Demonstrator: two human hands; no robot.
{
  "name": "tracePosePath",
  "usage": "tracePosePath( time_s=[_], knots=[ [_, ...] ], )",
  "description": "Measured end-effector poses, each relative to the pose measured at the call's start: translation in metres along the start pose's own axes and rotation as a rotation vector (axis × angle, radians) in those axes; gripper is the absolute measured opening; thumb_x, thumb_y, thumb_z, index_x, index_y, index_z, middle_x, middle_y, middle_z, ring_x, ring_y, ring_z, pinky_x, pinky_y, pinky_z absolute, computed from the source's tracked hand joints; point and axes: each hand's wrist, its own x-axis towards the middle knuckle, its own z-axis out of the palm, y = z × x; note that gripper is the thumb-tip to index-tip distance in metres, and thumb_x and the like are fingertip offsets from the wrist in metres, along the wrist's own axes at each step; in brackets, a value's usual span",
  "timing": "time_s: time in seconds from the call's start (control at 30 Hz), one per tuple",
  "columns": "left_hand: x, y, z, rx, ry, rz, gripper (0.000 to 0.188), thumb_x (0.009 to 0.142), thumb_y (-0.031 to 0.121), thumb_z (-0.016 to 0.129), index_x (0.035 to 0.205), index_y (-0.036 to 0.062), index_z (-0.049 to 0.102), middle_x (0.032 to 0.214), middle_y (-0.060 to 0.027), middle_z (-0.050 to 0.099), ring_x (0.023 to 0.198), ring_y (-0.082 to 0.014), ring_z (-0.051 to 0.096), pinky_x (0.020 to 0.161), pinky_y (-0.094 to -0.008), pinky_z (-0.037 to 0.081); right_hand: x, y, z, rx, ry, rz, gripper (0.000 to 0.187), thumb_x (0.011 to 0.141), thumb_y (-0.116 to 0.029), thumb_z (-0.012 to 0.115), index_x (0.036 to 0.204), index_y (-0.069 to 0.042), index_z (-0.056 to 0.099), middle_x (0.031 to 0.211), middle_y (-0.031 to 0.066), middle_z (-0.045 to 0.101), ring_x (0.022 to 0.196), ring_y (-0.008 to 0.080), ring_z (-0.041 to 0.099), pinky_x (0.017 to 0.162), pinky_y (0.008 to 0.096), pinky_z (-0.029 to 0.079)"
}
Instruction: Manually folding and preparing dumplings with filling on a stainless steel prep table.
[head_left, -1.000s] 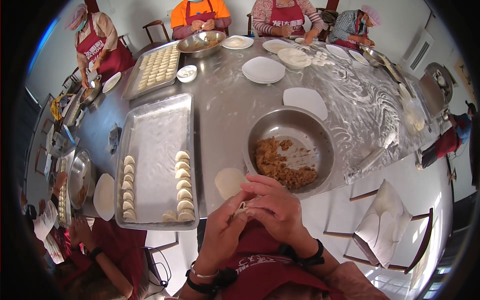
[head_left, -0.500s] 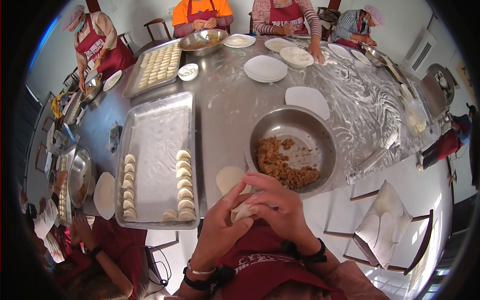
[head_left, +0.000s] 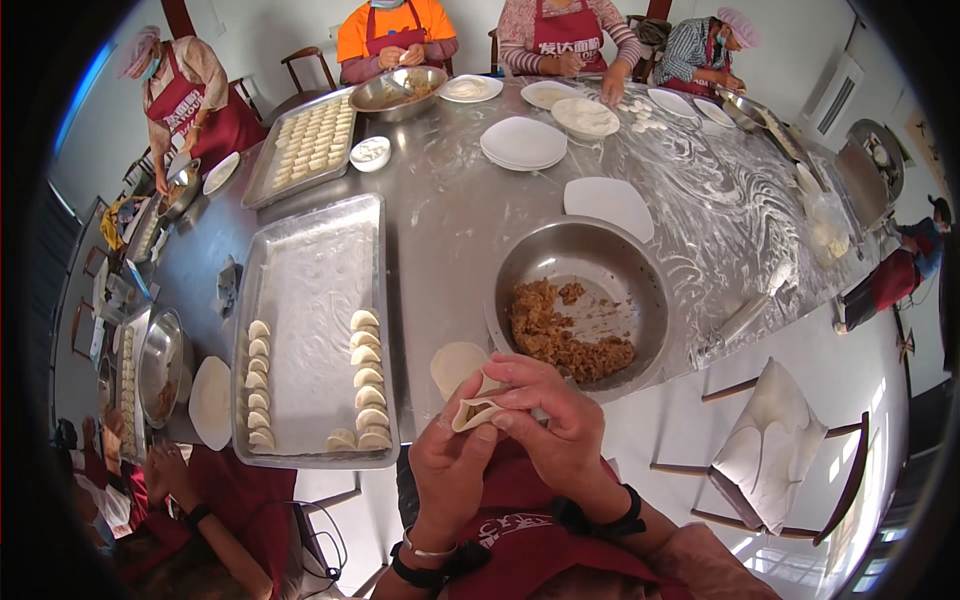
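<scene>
Between my two hands is a half-folded dumpling, its wrapper edges still apart on the left side with some filling showing inside. My left hand supports it from the left, thumb against its lower edge. The fingers and thumb of my right hand pinch its right end. Just beyond my fingers a round dough wrapper lies flat on the table. A steel bowl with brown minced filling stands beyond my right hand. To the left, a metal tray bears two rows of folded dumplings.
White square plates and a floured steel table spread ahead. Another full dumpling tray lies far left, near a small white bowl. Several people in red aprons work around. A chair with a cushion stands at right.
My hands have tilted the dumpling so that its open edge shows. The whole scene has shifted slightly with my head. Across the table, a person's hand has drawn back from the floured surface.
</scene>
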Motion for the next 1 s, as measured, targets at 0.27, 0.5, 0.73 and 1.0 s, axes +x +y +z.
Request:
tracePosePath(
  time_s=[0.27, 0.5, 0.73, 1.0],
  knots=[
    [0.0, 0.004, -0.003, 0.327, -0.07, 0.102, 0.044, 0.098, 0.001, 0.061, 0.14, -0.0039, 0.052, 0.122, -0.0112, 0.066, 0.111, -0.0157, 0.062, 0.096, -0.03, 0.052, 0.006, 0.002, -0.012, -0.142, -0.071, -0.157, 0.021, 0.08, 0.001, 0.073, 0.101, -0.001, 0.07, 0.124, 0.015, 0.068, 0.124, 0.0334, 0.06, 0.097, 0.0396, 0.051],
    [-0.002, 0.001, -0.007, 0.147, -0.083, 0.023, 0.047, 0.097, 0.002, 0.062, 0.142, -0.0018, 0.052, 0.123, -0.0117, 0.067, 0.11, -0.0136, 0.063, 0.095, -0.0268, 0.05, 0.01, -0.007, -0.007, -0.144, -0.086, -0.067, 0.028, 0.076, -0.003, 0.078, 0.104, -0.001, 0.073, 0.123, 0.0147, 0.069, 0.126, 0.0343, 0.058, 0.1, 0.04, 0.049],
    [-0.001, 0.008, -0.006, 0.293, -0.157, -0.028, 0.052, 0.1, 0.003, 0.054, 0.148, -0.0057, 0.039, 0.129, -0.0107, 0.06, 0.115, -0.0141, 0.058, 0.097, -0.0274, 0.049, 0.005, 0.01, -0.01, -0.21, -0.174, -0.205, 0.019, 0.076, -0.006, 0.078, 0.094, -0.004, 0.073, 0.12, 0.0131, 0.07, 0.121, 0.0367, 0.061, 0.096, 0.0415, 0.052],
    [0.001, 0.007, -0.011, 0.229, -0.179, -0.087, 0.06, 0.096, -0.002, 0.054, 0.151, -0.0051, 0.033, 0.136, -0.0112, 0.056, 0.122, -0.0155, 0.055, 0.102, -0.0286, 0.046, 0.014, -0.005, -0.013, -0.274, -0.235, -0.164, 0.032, 0.076, -0.012, 0.081, 0.104, -0.001, 0.072, 0.122, 0.0147, 0.069, 0.125, 0.0396, 0.058, 0.099, 0.0439, 0.05]
  ],
)
